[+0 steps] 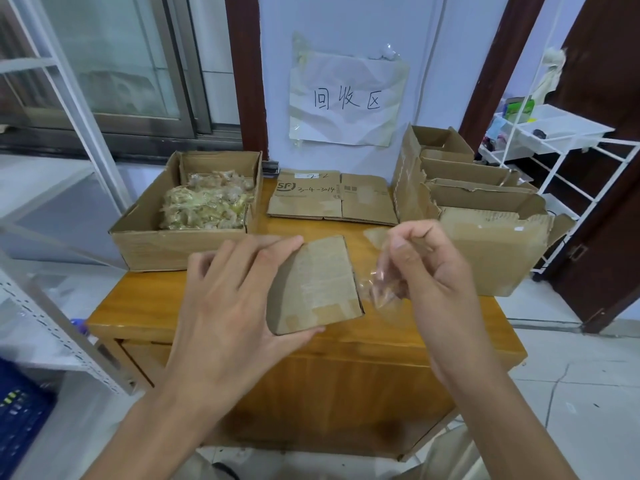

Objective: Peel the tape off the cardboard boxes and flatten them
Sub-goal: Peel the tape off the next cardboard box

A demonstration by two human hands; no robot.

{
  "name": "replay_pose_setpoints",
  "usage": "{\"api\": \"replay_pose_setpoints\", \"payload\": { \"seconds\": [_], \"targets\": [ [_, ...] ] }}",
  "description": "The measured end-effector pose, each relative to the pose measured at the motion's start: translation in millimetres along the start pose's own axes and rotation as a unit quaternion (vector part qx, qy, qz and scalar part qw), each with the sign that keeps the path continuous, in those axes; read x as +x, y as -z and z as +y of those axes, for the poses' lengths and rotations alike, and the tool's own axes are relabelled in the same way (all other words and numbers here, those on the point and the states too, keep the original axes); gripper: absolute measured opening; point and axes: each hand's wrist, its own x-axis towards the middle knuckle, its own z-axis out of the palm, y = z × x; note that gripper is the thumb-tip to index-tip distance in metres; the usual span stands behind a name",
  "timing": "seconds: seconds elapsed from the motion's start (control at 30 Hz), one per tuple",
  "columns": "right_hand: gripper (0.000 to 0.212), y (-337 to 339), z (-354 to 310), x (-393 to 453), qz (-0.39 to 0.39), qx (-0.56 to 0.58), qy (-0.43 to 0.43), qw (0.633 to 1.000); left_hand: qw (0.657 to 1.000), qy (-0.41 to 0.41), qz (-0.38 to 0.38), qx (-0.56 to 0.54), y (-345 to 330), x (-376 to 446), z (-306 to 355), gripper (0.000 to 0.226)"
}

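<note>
Pale blue walls and a crumpled handwritten paper notice (346, 98) back a honey-coloured wooden table (242, 306) that serves as the sorting spot. Held above its middle is a small, flat brown cardboard box (317, 285), its face scuffed pale where adhesive has lifted the paper skin. The left hand (225, 299) grips the box's left side, fingers spread across the top edge and thumb under the bottom edge. The right hand (419, 268) has its fingertips curled in a pinch on a crumpled strip of clear tape (377, 289) that hangs just beside the box's right edge; whether the strip is wholly free of the cardboard I cannot tell. The box looks light and fairly stiff along its panels but ready to bend at the creases, so bracing it near an edge seems wise. The tape is probably thin, sticky and prone to balling on itself or tearing, so it is best taken close to where it meets the board. An open brown carton full of wadded used tape (204, 202) sits at the back left, a flattened printed carton (332, 199) lies at the back centre, and torn upright cartons (478, 209) wait on the right.
</note>
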Motion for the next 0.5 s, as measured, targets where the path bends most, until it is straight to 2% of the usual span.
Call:
{"api": "replay_pose_setpoints", "payload": {
  "seconds": [0.2, 0.4, 0.5],
  "targets": [
    [0.012, -8, 5, 5, 0.017, -0.035, 0.025, 0.999, 1.000, -0.004, -0.004, -0.006, -3, 4, 0, 0.101],
    [0.011, -6, 13, 29, 0.013, 0.009, -0.069, 0.998, 1.000, 0.016, -0.016, -0.003, -2, 3, -20, 0.101],
    [0.009, -12, 14, 47, -0.019, 0.096, -0.113, 0.989, 0.999, 0.038, 0.004, 0.001, 5, 4, -32, 0.102]
  ]
}}
